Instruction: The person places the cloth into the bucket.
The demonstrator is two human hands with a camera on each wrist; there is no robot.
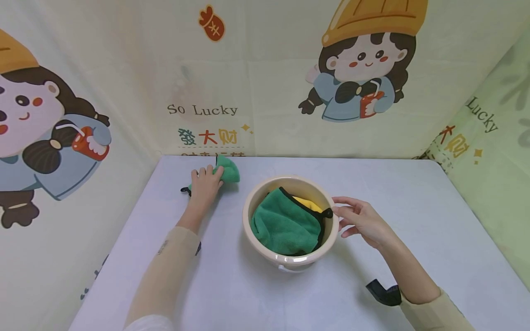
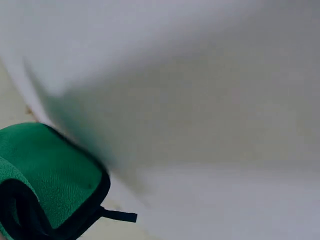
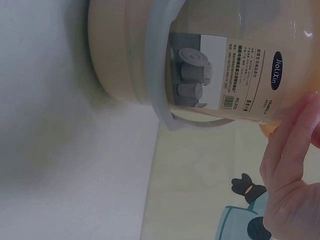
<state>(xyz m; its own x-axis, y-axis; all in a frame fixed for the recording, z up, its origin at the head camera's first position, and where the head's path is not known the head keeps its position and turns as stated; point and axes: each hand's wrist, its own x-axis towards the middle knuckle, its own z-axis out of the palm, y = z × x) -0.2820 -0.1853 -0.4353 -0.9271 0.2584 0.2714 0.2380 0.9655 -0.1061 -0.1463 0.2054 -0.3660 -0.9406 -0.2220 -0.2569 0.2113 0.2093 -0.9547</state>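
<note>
Much of the small green cloth (image 1: pixel 227 169) at upper centre-left of the head view was covered by the left hand (image 1: pixel 204 186), so the grip itself could not be made out. In the left wrist view the cloth (image 2: pixel 47 175) was cut off by the lower left edge, and the surface above it was blurred. The yellow cloth (image 1: pixel 307 203) in the bucket (image 1: pixel 285 258) was largely hidden under the green towel (image 1: pixel 285 223) (only a strip was seen). In the right wrist view only fingers (image 3: pixel 292 165) were shown at the right edge, and the label's small print (image 3: pixel 235 75) was too small to be read.
</note>
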